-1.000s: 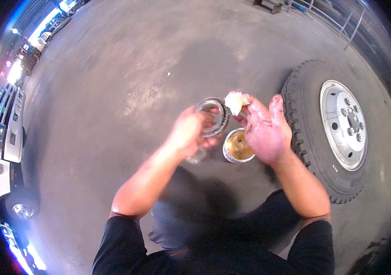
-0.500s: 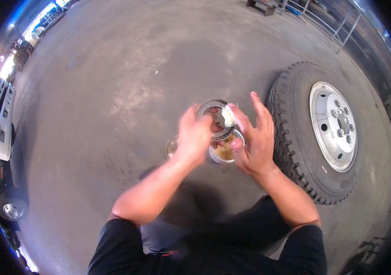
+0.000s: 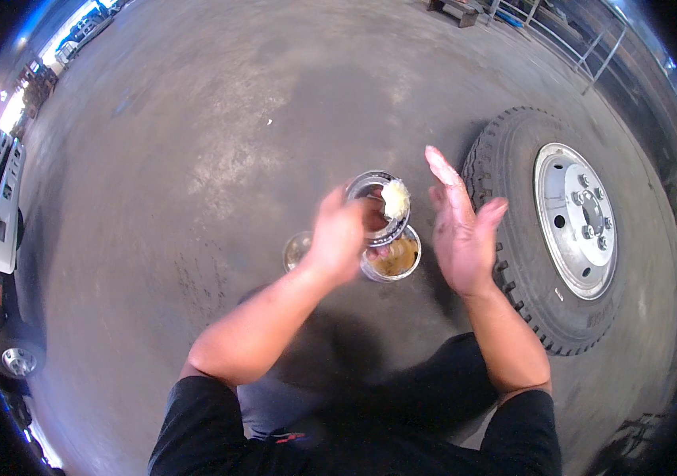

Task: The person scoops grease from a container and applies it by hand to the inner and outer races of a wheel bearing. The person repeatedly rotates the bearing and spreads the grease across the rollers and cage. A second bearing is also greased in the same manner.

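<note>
My left hand (image 3: 338, 236) is closed around the near left side of a metal ring (image 3: 392, 233) that looks like a roller bearing, its fingers passing through the middle. A pale whitish lump of grease (image 3: 395, 200) sits on the ring's right side. To the right of the ring, my right hand (image 3: 463, 242) is raised and open, fingers stretched and thumb apart, holding nothing. A pale smear coats its fingers. Below the ring stands a round tub (image 3: 402, 263) with yellow-brown contents, partly hidden by the ring and my left hand.
Left of the tub, a second round container or lid (image 3: 295, 251) is partly behind my left forearm. A large truck tyre (image 3: 505, 238) with a silver wheel rim (image 3: 549, 198) lies close on the right. A white vehicle (image 3: 5, 202) stands far left; a metal frame (image 3: 592, 51) stands back right.
My right hand has moved right, away from the ring, and turned with its thumb apart. The grease lump stays on the ring, which my left hand holds in nearly the same place.
</note>
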The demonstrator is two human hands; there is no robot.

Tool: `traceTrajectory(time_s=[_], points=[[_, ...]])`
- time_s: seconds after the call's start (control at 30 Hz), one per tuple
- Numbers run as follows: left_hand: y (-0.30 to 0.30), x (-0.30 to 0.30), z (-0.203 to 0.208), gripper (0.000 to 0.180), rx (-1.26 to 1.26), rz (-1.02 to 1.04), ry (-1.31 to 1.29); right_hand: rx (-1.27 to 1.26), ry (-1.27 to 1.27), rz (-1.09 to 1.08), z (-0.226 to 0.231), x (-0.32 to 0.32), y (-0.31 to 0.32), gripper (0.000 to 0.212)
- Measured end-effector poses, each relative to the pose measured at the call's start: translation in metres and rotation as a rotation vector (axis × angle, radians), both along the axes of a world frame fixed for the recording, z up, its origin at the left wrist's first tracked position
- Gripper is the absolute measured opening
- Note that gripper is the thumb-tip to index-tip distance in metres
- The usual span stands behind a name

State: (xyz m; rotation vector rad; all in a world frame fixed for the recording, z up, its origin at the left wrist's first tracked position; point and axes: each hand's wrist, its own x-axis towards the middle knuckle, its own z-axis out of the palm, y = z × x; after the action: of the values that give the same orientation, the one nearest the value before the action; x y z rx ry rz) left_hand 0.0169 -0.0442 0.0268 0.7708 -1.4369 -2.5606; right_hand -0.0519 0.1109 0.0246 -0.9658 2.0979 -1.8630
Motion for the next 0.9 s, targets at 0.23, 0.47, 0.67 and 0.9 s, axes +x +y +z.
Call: traceTrajectory(time_s=[0.23,0.47,0.67,0.9], points=[[0.006,0.004,0.01,0.028,0.099,-0.303,-0.03,0.156,0.059,0.13,0.001,0.009,0.007,0.087],[0.008,0.004,0.009,0.027,0.136,-0.277,0.012,-0.107,-0.079,-0.04,-0.023,0.003,0.015,0.08],[0.037,0.004,-0.01,0.028,-0.65,-0.106,0.051,-0.494,-0.226,-0.318,-0.025,0.009,-0.015,0.072],[0.047,0.007,-0.017,0.025,-0.873,-0.116,0.208,-0.326,-0.33,-0.376,-0.03,-0.007,-0.022,0.076]])
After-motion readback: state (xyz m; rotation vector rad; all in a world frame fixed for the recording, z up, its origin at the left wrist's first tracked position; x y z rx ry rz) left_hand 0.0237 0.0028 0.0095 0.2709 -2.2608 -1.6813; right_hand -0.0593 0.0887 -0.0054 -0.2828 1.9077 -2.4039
